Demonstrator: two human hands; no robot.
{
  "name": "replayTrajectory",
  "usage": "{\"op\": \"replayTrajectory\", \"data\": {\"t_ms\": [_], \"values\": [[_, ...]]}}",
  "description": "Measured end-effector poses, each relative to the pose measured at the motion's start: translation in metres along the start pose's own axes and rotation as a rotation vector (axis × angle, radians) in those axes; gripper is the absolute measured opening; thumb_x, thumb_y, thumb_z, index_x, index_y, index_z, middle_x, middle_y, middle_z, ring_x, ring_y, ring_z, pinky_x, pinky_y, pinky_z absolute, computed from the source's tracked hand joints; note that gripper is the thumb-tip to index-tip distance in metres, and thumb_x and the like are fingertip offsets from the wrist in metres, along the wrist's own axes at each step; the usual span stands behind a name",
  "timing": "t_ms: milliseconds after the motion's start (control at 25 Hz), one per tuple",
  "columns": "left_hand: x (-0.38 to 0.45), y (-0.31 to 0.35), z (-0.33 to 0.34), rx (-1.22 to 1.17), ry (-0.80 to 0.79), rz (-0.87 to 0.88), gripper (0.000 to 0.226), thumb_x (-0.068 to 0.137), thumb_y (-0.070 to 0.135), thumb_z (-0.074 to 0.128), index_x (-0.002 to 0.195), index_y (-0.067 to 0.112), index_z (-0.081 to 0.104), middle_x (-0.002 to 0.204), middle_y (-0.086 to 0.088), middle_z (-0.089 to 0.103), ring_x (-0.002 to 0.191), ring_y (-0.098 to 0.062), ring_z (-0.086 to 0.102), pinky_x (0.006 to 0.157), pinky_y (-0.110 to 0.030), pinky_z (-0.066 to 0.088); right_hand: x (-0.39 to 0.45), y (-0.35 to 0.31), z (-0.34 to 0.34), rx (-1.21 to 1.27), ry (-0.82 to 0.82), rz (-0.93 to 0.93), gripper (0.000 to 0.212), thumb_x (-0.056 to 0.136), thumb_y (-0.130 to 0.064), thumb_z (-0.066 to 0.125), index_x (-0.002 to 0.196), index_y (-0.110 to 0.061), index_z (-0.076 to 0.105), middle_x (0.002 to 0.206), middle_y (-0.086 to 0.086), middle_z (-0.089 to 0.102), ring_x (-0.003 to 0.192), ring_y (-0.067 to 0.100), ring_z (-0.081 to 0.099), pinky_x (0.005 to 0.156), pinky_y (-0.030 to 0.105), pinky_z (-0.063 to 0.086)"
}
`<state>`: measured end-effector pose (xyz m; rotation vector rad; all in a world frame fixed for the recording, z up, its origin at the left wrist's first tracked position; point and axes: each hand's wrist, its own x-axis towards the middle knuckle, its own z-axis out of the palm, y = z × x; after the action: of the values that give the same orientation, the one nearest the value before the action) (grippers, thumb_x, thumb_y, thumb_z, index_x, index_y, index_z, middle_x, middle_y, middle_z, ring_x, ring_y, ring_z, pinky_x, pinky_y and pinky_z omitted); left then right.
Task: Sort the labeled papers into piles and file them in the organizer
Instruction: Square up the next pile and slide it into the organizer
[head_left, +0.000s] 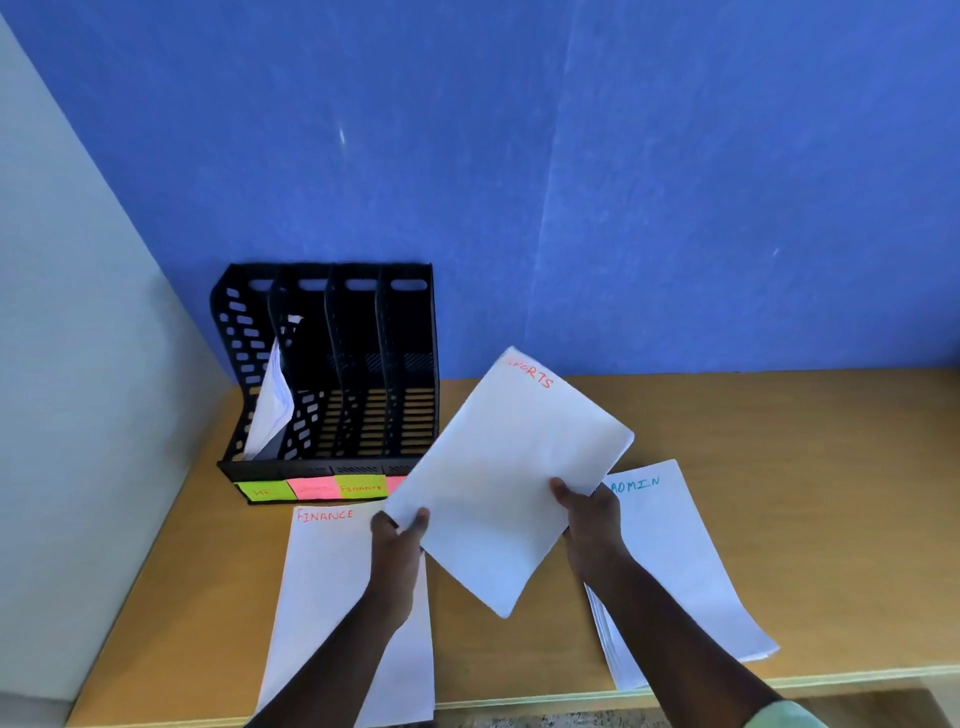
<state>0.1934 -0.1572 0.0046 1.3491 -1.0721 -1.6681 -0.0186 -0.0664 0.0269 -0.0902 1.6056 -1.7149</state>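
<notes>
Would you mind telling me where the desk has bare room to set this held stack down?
Bare wood lies right of the ADMIN pile, out to the desk edge, and behind it toward the blue wall. It is crowded between the organizer and the FINANCE pile.

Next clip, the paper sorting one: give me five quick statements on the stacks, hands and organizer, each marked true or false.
1. Both hands hold the raised stack. True: left hand, right hand.
2. The FINANCE pile lies right of the ADMIN pile. False: it lies left.
3. The organizer holds papers in its leftmost slot. True.
4. All four organizer slots are filled. False: only the leftmost shows papers.
5. The raised stack lies flat on the table. False: it is held above it.
</notes>
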Motion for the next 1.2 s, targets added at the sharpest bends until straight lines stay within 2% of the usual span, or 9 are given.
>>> {"op": "replayTrajectory", "data": {"t_ms": [120, 240, 440, 600, 760, 880, 1040, 1120, 1200], "values": [[0.012, 0.026, -0.002, 0.208, 0.184, 0.164, 0.073, 0.083, 0.017, 0.078, 0.141, 0.005, 0.036, 0.142, -0.011, 0.043, 0.126, -0.026, 0.052, 0.092, -0.035, 0.047, 0.004, -0.010, -0.004, -0.099, -0.040, -0.099, 0.008, 0.089, 0.001, 0.072, 0.097, 0.001, 0.072, 0.098, 0.015, 0.079, 0.091, 0.034, 0.074, 0.080, 0.044, 0.061], [0.020, 0.057, 0.011, 0.336, -0.124, 0.297, 0.083, 0.085, 0.021, 0.076, 0.151, 0.012, 0.026, 0.152, 0.004, 0.033, 0.139, -0.010, 0.034, 0.112, -0.035, 0.033, 0.003, -0.015, -0.008, -0.187, -0.127, -0.154, 0.007, 0.091, 0.000, 0.071, 0.096, -0.002, 0.075, 0.094, 0.010, 0.080, 0.083, 0.027, 0.076, 0.070, 0.036, 0.059], [0.014, 0.074, 0.035, 0.513, -0.230, 0.361, 0.036, 0.101, 0.016, 0.050, 0.136, 0.012, 0.050, 0.130, -0.002, 0.061, 0.123, -0.020, 0.056, 0.104, -0.038, 0.043, -0.004, -0.008, -0.001, -0.315, -0.097, -0.239, 0.008, 0.091, -0.006, 0.071, 0.098, -0.008, 0.074, 0.093, 0.008, 0.079, 0.090, 0.034, 0.075, 0.080, 0.045, 0.060], [-0.022, 0.053, 0.060, 0.464, -0.004, 0.559, 0.034, 0.103, 0.008, 0.040, 0.136, 0.010, 0.047, 0.121, 0.004, 0.058, 0.105, -0.001, 0.053, 0.086, -0.008, 0.038, -0.021, -0.005, 0.021, -0.442, 0.193, -0.450, 0.016, 0.093, -0.013, 0.067, 0.109, -0.016, 0.070, 0.090, -0.009, 0.074, 0.088, 0.018, 0.070, 0.071, 0.027, 0.052], [-0.047, 0.022, 0.081, 0.334, -0.031, 0.688, 0.024, 0.102, 0.023, 0.040, 0.124, 0.015, 0.042, 0.116, 0.001, 0.059, 0.107, -0.009, 0.058, 0.088, -0.011, 0.048, -0.044, 0.006, 0.039, -0.448, 0.153, -0.597, 0.036, 0.091, -0.013, 0.055, 0.117, -0.038, 0.057, 0.099, -0.044, 0.063, 0.093, -0.021, 0.058, 0.071, -0.002, 0.042], [-0.041, 0.001, 0.077, 0.413, -0.049, 0.646, 0.025, 0.097, 0.000, 0.050, 0.121, -0.001, 0.045, 0.107, 0.001, 0.056, 0.104, -0.009, 0.057, 0.085, -0.002, 0.042, -0.039, 0.027, 0.027, -0.574, 0.127, -0.513, 0.044, 0.087, 0.006, 0.055, 0.108, -0.032, 0.063, 0.094, -0.052, 0.059, 0.089, -0.028, 0.055, 0.067, -0.006, 0.038], [-0.026, -0.004, 0.069, 0.514, -0.033, 0.654, 0.022, 0.089, -0.015, 0.052, 0.108, -0.006, 0.051, 0.095, 0.022, 0.045, 0.099, 0.024, 0.044, 0.077, 0.007, 0.032, -0.021, 0.038, 0.007, -0.702, 0.133, -0.394, 0.020, 0.094, -0.006, 0.060, 0.111, -0.015, 0.067, 0.081, -0.015, 0.069, 0.087, 0.007, 0.069, 0.072, 0.017, 0.052], [-0.017, -0.005, 0.066, 0.518, -0.055, 0.647, 0.020, 0.092, -0.011, 0.049, 0.111, -0.004, 0.049, 0.096, 0.023, 0.046, 0.098, 0.026, 0.044, 0.077, 0.006, 0.033, -0.016, 0.034, 0.006, -0.725, 0.125, -0.364, 0.024, 0.096, -0.013, 0.061, 0.120, -0.008, 0.065, 0.098, 0.003, 0.073, 0.099, 0.030, 0.069, 0.083, 0.036, 0.056], [-0.011, -0.006, 0.064, 0.530, -0.076, 0.625, 0.020, 0.095, -0.006, 0.046, 0.115, 0.000, 0.047, 0.095, 0.022, 0.049, 0.096, 0.022, 0.047, 0.076, 0.003, 0.036, -0.017, 0.025, 0.007, -0.703, 0.122, -0.400, 0.037, 0.096, -0.016, 0.063, 0.132, -0.012, 0.056, 0.114, 0.003, 0.070, 0.108, 0.028, 0.067, 0.085, 0.031, 0.052]]}}
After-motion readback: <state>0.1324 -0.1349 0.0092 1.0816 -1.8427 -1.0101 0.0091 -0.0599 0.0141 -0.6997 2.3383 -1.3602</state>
